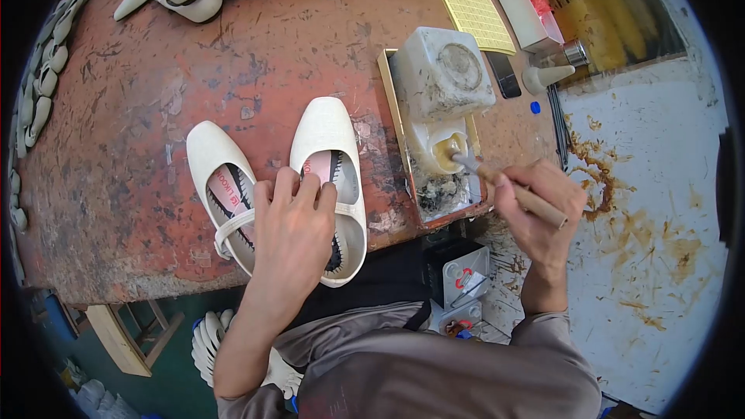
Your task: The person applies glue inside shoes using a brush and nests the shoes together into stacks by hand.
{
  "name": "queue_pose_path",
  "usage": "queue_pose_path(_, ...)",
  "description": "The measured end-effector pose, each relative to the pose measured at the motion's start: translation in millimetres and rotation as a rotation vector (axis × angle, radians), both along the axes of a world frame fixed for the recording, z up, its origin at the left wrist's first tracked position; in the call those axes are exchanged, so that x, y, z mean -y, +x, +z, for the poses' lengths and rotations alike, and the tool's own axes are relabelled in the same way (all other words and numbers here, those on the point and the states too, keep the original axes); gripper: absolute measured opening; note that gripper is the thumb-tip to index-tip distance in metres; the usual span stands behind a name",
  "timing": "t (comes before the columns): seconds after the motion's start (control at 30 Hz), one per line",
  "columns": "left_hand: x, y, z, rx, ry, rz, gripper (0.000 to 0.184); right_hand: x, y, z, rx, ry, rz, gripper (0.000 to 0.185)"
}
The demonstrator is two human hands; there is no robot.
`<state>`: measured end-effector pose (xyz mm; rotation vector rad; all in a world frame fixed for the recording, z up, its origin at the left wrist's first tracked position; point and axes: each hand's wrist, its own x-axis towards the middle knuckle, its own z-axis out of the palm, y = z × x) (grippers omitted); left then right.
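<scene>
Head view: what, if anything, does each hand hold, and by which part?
Right hand: a brush, by its handle. Left hand: over the white Mary Jane shoes; grip unclear.

The scuffed reddish table (140, 109) bears white shoes (326, 126), a tray (396, 126) and yellow sheets (473, 9).

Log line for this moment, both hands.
Left hand: at white shoes | Right hand: gripping wooden-handled tool | Tool tip: at container mouth

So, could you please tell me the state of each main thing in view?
Shoe on the left, upright, strap across
Shoe on the right, upright, partly covered by the left hand
Brush-like tool, in the right hand, tip inside the pot
Pot, open, yellowish inside
White box, open, red wrapping showing
Phone, screen dark
Blue cap, lying loose
</scene>
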<state>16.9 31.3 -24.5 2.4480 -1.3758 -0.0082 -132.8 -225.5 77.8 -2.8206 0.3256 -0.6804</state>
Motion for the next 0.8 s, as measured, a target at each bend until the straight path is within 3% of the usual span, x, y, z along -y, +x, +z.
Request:
queue_pose_path(0.03,1.9,1.2,-1.4,0.019,-0.110,-0.001,0.026,4.5,1.9,-0.4,-0.006,-0.029,0.007,0.006)
queue_pose_path(0.17,0.9,-0.7,1.3,-0.108,-0.266,0.037,0.032,-3.6,-1.9,7.9,-0.144,0.025,0.092,0.009)
queue_pose_path(0.43,-13.5,-12.3,-1.9,-0.033,-0.144,0.305,0.029,-4.8,1.6,9.4,-0.085,-0.091,-0.003,0.009)
queue_pose_path(0.53,-18.5,-16.9,1.1,-0.027,-0.123,0.312,0.027,-8.2,1.8,11.6,-0.181,-0.017,0.143,0.007)
queue_pose_path(0.63,-21.3,-21.7,1.5,-0.049,-0.147,0.320,0.027,-2.1,2.0,6.7,-0.102,-0.019,-0.142,0.006)
queue_pose_path(0.73,-21.7,-21.9,5.7,-0.073,-0.157,0.361,0.027,-1.3,-3.8,22.7,-0.252,0.343,-0.044,0.003)
queue_pose_path(0.8,-24.2,-20.8,4.4,-0.104,-0.169,0.332,0.028,4.0,-20.7,23.9,-0.002,0.568,-0.021,0.005)
